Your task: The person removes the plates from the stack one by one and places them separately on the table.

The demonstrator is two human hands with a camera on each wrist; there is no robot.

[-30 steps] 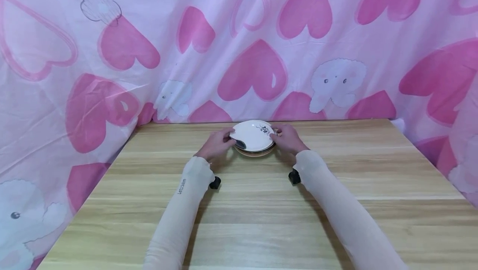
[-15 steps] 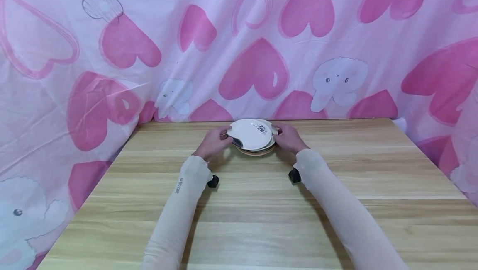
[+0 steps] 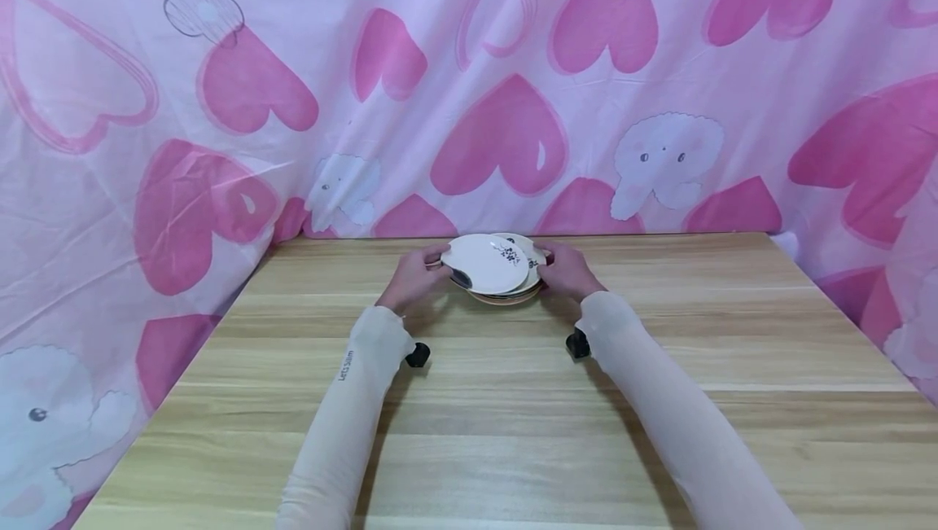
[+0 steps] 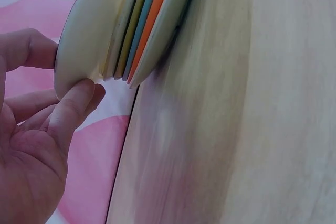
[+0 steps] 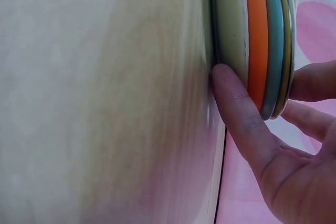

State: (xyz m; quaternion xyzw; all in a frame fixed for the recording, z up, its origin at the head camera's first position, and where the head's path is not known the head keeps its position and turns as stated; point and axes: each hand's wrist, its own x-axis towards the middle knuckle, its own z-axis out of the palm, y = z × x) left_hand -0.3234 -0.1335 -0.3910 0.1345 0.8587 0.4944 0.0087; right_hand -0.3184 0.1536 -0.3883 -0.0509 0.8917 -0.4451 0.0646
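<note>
At the table's far edge, my left hand (image 3: 412, 276) pinches the left rim of a white plate (image 3: 479, 264) with a dark floral sprig and a dark patch on its edge. In the left wrist view that plate (image 4: 89, 24) overhangs the plates below, thumb under its rim. My right hand (image 3: 570, 271) grips the right side of the stack beneath. The right wrist view has the thumb against the lowest pale plate (image 5: 230, 30) and fingers near the upper rims. Orange (image 5: 256, 40), teal (image 5: 273, 40) and mustard rims show in the stack. A second floral plate (image 3: 537, 261) peeks out on the right.
The wood-grain table (image 3: 469, 416) runs from the stack towards me. Behind it hangs a pink curtain (image 3: 396, 131) printed with hearts and white animals, close to the table's back edge. A small black device (image 3: 418, 355) sits at each wrist.
My left hand has slid the top plate leftward across the stack, uncovering more of the patterned plate under it. The right hand has stayed nearly still at the right side.
</note>
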